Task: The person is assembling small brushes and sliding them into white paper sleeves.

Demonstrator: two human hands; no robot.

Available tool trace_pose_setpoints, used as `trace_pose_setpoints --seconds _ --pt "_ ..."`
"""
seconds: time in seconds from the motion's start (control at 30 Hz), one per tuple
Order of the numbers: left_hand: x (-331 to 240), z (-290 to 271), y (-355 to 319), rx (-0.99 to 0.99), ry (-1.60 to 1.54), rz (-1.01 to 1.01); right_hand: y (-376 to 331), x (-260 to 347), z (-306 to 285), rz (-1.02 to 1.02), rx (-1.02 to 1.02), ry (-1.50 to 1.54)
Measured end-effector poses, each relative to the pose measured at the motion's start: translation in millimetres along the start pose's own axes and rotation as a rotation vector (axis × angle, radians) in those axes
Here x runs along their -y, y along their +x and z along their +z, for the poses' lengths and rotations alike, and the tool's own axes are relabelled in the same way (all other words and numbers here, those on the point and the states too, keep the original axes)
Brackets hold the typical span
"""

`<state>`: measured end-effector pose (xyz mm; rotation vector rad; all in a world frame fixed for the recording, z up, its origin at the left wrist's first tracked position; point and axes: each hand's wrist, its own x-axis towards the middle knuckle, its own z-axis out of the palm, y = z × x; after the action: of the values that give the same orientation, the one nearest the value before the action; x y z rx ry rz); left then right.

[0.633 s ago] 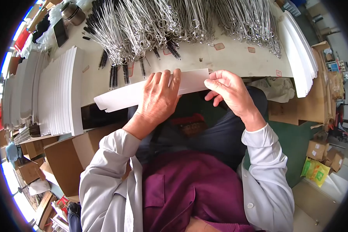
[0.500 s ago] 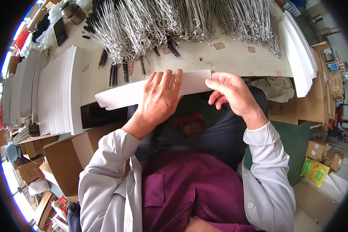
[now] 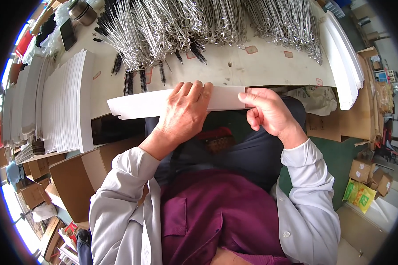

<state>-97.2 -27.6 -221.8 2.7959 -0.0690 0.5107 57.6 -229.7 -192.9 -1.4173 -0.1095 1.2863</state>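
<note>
While my left hand [image 3: 184, 109] grips the carton [image 3: 139, 104] across its middle, at the near edge of the table [image 3: 234, 73], my right hand [image 3: 270, 113] pinches the carton's right end; light, even pressure should avoid creasing.

White carton [image 3: 139, 104], maroon shirt [image 3: 234, 194] (plain)

A pale table [image 3: 256, 68] bears wire-looped brushes [image 3: 163, 33], long white pieces [image 3: 64, 106] and a flask [image 3: 82, 13].
</note>
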Motion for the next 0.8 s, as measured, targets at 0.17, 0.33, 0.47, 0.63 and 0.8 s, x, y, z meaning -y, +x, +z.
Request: trace_pose_setpoints --seconds 0.17,0.33,0.47,0.63,0.8 --pt "-2 -1 0 -0.021 -0.03 0.003 -9 7 5 -0.06 0.055 -0.021" --pt "-6 1 2 0.009 -0.011 0.031 -4 0 -11 0.023 0.152 -0.042" --pt "-5 4 -2 0.011 -0.009 0.027 -12 -2 -4 0.042 0.115 0.076" --pt "-3 1 1 -0.016 0.006 -0.014 -11 -12 4 -0.946 -0.419 -1.011" --pt "-10 -1 11 -0.014 -0.045 -0.024 0 -7 25 -0.989 -0.255 -1.551"
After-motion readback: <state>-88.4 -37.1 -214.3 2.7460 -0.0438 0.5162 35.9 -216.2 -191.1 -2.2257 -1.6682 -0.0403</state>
